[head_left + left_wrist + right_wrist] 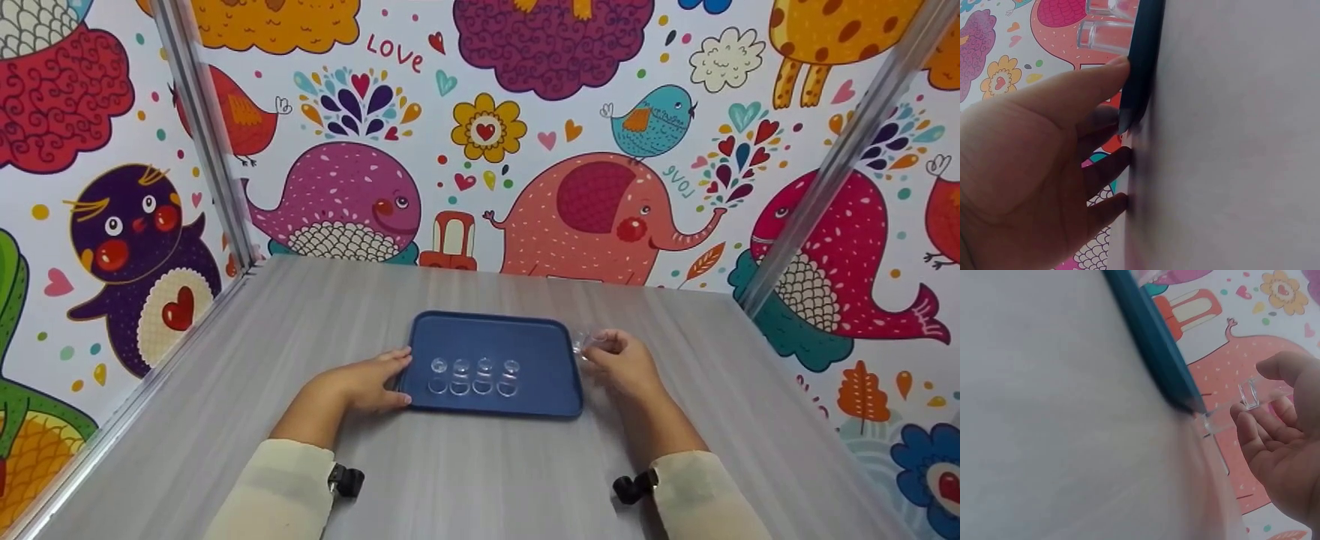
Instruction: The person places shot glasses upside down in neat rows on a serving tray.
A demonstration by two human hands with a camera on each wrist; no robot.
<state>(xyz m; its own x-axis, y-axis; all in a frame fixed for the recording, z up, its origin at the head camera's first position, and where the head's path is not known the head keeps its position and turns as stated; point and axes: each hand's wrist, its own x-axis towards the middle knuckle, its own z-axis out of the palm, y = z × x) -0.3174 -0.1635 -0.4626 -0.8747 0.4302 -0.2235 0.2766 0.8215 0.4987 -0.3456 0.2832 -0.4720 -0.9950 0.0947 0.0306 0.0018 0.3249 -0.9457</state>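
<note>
Several small clear glasses (484,385) stand in line on a dark blue tray (540,367); in the left wrist view a clear glass (1107,36) shows above the tray's rim. My left hand (367,380) is at the tray's left edge, its thumb touching the rim and its fingers spread and fairly straight. Just past the tray's right edge, my right hand (621,363) holds a clear, see-through piece (583,343) between thumb and fingers. In the right wrist view that clear piece (1249,395) has straight edges; its exact kind is hard to tell.
The tray lies on a grey wood-grain table (465,480). Behind it rises a wall printed with cartoon animals (592,217), with metal posts (217,150) at the corners. Dark camera mounts (346,481) sit at both wrists.
</note>
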